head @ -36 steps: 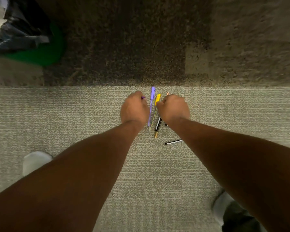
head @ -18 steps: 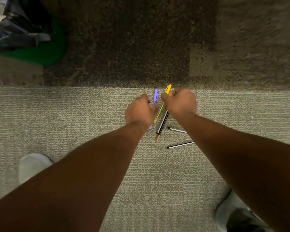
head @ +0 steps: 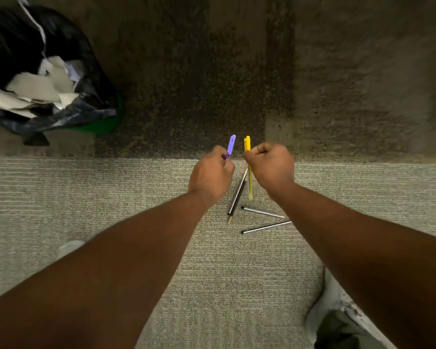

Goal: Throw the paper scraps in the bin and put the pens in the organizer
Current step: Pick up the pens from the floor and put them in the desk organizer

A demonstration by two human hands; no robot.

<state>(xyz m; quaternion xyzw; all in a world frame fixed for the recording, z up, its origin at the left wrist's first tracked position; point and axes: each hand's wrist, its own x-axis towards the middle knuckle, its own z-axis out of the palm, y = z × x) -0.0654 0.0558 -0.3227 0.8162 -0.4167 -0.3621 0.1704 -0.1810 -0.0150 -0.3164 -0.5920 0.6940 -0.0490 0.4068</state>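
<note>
Left hand [head: 212, 173]: curled round purple pen [head: 231, 145] | right hand [head: 271, 163]: curled round yellow pen [head: 248, 144] | black-striped pen [head: 237, 195], two thin silver pens [head: 262, 211] [head: 266, 227]: on carpet floor [head: 136, 192] between forearms | bin [head: 48, 79]: far left, holds paper scraps [head: 38, 86].

Floor's two kinds of carpet: a light grey ribbed carpet [head: 111, 210] covers the near half, and a darker speckled brown carpet [head: 186, 84] runs along the far side, meeting it in a straight seam. A white shoe [head: 325, 311] sits at the near right corner, another white shoe [head: 69, 246] pokes out at near left.
</note>
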